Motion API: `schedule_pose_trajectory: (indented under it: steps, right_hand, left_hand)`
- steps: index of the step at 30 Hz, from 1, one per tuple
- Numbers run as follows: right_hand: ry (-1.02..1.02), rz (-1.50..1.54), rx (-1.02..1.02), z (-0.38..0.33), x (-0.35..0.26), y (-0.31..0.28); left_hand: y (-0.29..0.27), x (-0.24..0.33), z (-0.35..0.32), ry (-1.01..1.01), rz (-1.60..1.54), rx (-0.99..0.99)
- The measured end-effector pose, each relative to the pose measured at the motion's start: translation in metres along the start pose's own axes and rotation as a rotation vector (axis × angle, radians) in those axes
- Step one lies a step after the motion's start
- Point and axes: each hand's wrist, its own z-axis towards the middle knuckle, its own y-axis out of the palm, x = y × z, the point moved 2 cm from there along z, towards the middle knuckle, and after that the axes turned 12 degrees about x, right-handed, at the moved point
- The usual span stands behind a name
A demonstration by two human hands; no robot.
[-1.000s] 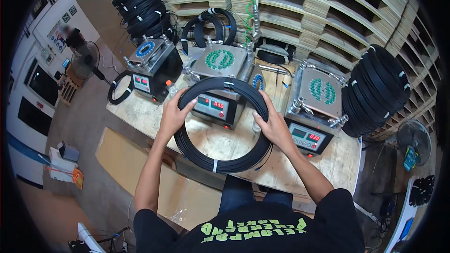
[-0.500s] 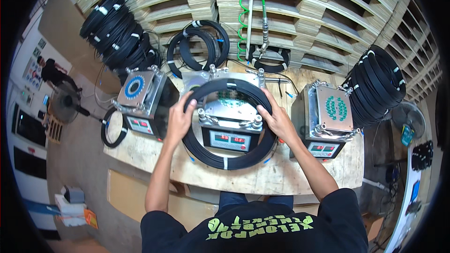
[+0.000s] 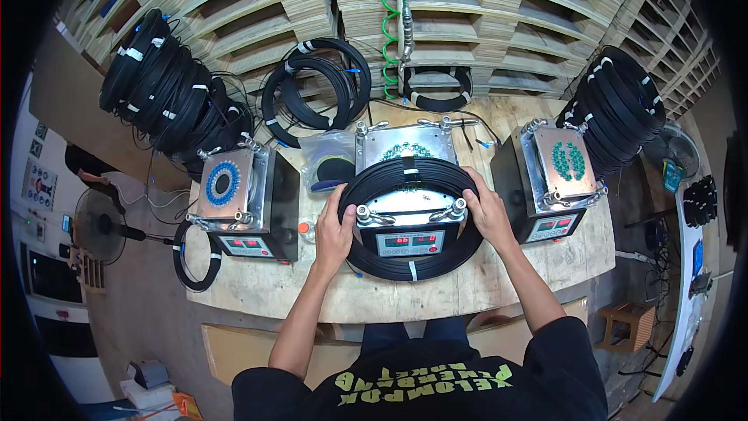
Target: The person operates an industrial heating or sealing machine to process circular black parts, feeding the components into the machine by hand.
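Note:
A black cable coil (image 3: pixel 375 262), bound with light tape at its near side, is held between my two hands in front of the middle machine. My left hand (image 3: pixel 335 228) is wrapped round its left side, thumb on the inner edge. On the opposite side my right hand (image 3: pixel 489 210) grips it the same way. Through the ring show the red-digit display panel (image 3: pixel 411 244) and two front metal knobs of the middle machine. Behind the coil's upper edge, the metal top plate (image 3: pixel 374 143) carries small green pieces, partly hidden.
A machine with a blue ring of pieces (image 3: pixel 223 182) stands left; one with green pieces (image 3: pixel 573 162) stands right. Stacked black coils (image 3: pixel 167 97) rise at back left, more (image 3: pixel 619 121) at back right. Loose coils (image 3: pixel 315 82) lean against wooden pallets (image 3: pixel 452 15). A green spiral hose (image 3: pixel 389 31) hangs there.
The coil has tilted and come nearer me relative to the middle machine, uncovering more of its top plate. Both hands keep their grip. The whole view has shifted.

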Motion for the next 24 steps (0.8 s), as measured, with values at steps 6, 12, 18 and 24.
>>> schedule_pose_trajectory:
  steps: [6,12,18,24]
  right_hand:
    - [0.022,-0.028,0.059,-0.007,0.005,0.004]
    - [-0.037,-0.007,0.09,-0.01,0.005,0.002]
    - [-0.015,0.043,0.077,-0.022,0.025,-0.008]
    - [0.04,0.049,0.124,-0.035,0.033,-0.029]
  left_hand:
    - [-0.001,0.001,0.002,0.023,-0.047,0.022]
    - [0.001,0.0,-0.007,0.036,-0.062,0.067]
    - [-0.007,-0.026,-0.024,-0.018,-0.053,0.128]
    - [-0.023,-0.047,-0.045,-0.007,-0.041,0.179]
